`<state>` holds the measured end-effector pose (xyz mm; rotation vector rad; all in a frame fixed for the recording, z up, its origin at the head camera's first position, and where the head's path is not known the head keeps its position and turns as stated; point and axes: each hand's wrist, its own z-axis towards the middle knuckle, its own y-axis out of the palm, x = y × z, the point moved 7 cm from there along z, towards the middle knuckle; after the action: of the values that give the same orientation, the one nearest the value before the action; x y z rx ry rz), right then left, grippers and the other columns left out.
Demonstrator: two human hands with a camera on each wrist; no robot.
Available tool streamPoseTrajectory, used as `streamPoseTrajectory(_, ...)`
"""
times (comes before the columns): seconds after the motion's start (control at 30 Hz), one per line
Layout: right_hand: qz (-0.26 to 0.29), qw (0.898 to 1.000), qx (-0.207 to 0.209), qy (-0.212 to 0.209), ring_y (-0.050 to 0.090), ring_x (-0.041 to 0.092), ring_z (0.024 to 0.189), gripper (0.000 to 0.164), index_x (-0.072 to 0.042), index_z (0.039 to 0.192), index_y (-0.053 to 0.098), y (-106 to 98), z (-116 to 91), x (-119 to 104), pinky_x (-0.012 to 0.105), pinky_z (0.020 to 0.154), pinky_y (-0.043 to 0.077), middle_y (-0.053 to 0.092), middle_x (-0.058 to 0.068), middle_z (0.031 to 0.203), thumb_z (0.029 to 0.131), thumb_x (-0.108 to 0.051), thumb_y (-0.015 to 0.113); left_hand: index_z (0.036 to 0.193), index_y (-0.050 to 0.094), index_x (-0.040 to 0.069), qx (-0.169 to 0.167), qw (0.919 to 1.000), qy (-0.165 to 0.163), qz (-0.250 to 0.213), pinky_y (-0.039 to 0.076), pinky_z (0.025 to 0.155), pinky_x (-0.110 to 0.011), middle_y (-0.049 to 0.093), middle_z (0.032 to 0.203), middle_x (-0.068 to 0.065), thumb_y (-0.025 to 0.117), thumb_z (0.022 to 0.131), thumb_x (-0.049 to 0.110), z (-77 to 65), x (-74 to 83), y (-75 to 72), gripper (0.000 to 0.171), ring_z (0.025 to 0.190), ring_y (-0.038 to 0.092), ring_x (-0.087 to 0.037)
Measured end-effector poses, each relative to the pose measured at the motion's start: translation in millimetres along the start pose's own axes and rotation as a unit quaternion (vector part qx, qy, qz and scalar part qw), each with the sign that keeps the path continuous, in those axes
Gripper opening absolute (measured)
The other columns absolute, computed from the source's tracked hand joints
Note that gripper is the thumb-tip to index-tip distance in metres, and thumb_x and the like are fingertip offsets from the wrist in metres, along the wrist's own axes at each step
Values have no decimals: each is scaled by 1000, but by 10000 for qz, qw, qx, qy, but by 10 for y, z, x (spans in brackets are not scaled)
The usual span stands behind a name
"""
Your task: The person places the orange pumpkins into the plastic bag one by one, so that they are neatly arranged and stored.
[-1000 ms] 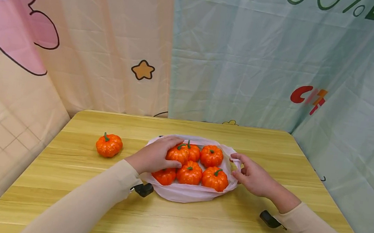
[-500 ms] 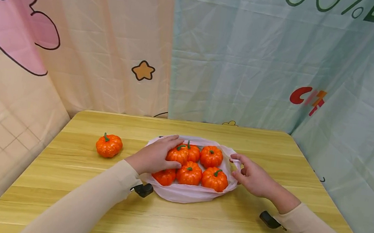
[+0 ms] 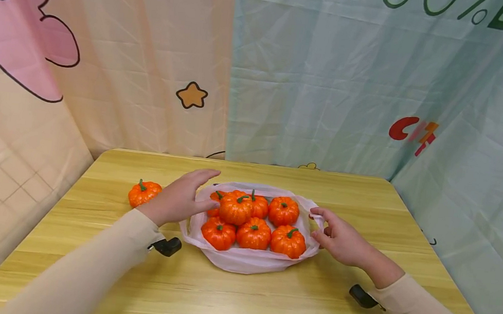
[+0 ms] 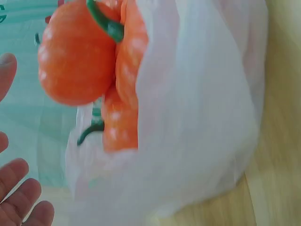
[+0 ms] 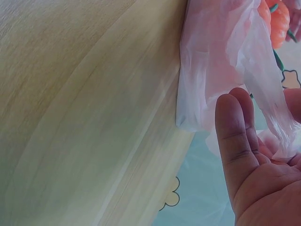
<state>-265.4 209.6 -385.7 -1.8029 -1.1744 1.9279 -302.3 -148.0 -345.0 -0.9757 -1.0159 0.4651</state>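
A white plastic bag (image 3: 246, 265) lies mouth up on the wooden table, with several small orange pumpkins inside. One pumpkin (image 3: 236, 208) sits on top of the others at the left. My left hand (image 3: 178, 196) is over the bag's left rim, fingers spread and holding nothing; its fingertips (image 4: 32, 190) show apart from the pumpkins in the left wrist view. At the right rim, my right hand (image 3: 342, 240) grips the bag's handle (image 5: 268, 89) between thumb and fingers. Outside the bag, a single pumpkin (image 3: 142, 194) stands at the left, partly covered by my left hand.
The wooden table (image 3: 234, 305) has rounded far corners. Printed curtains (image 3: 315, 91) hang behind it and along both sides. A black wrist device (image 3: 168, 246) sits under my left cuff, another black device (image 3: 362, 296) under the right one.
My left hand has let go of the top pumpkin and moved left, out of the bag's mouth. That pumpkin now rests on the pile. The right hand stays at the handle.
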Motion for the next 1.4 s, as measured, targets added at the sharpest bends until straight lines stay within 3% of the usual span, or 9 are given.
streamPoseTrajectory(0.3, -18, 10000, -28, -24, 59, 27, 72, 58, 0, 155, 38, 2, 8, -6, 25, 55, 46, 61, 8, 86, 105, -14, 64, 163, 37, 12, 292, 9976, -528, 350, 33, 123, -66, 39, 168, -16, 77, 95, 44, -181, -443, -272, 85, 154, 35, -44)
streamPoseTrajectory(0.47, -22, 10000, -20, 7, 62, 30, 76, 58, -1, 155, 38, 2, 10, 4, 25, 56, 47, 65, 11, 97, 105, -14, 64, 164, 35, 10, 312, 9947, -899, 388, 29, 124, -68, 36, 168, -19, 75, 95, 51, -275, -738, -390, 89, 154, 32, -47)
streamPoseTrajectory(0.6, -43, 10000, 2, -41, 61, 29, 76, 57, 0, 154, 39, 3, 11, 7, 25, 57, 48, 66, 12, 104, 105, -14, 64, 165, 32, 9, 328, 9915, -1207, 361, 27, 124, -69, 34, 168, -22, 75, 94, 53, -355, -979, -457, 94, 154, 30, -49)
streamPoseTrajectory(0.8, -62, 9999, 13, -77, 61, 29, 74, 57, 1, 154, 39, 5, 8, 1, 25, 56, 47, 65, 12, 101, 104, -13, 64, 166, 26, 6, 241, 9872, -1567, 195, 27, 123, -71, 31, 168, -27, 73, 96, 51, -481, -1274, -484, 97, 153, 28, -53)
streamPoseTrajectory(1.0, -3, 10000, 9, -50, 64, 29, 77, 57, 2, 154, 39, 14, 6, 3, 25, 57, 49, 66, 18, 115, 104, -12, 64, 166, 22, 1, 51, 9838, -1788, 94, 29, 120, -73, 29, 166, -33, 72, 95, 57, -588, -1463, -444, 103, 149, 31, -56)
streamPoseTrajectory(1.17, 34, 10000, -25, -50, 64, 29, 78, 58, 1, 154, 38, 25, 7, 9, 25, 59, 50, 66, 17, 110, 104, -12, 63, 166, 20, -1, -29, 9816, -1907, -17, 31, 119, -73, 29, 166, -33, 69, 94, 63, -637, -1573, -399, 108, 148, 34, -57)
streamPoseTrajectory(1.4, 48, 10000, -38, -75, 63, 30, 78, 57, 0, 154, 38, 33, 21, 14, 25, 59, 50, 66, 14, 104, 104, -12, 63, 159, 38, -1, -91, 9803, -1970, -93, 43, 112, -66, 51, 151, -32, 66, 96, 64, -660, -1607, -371, 94, 130, 54, -49)
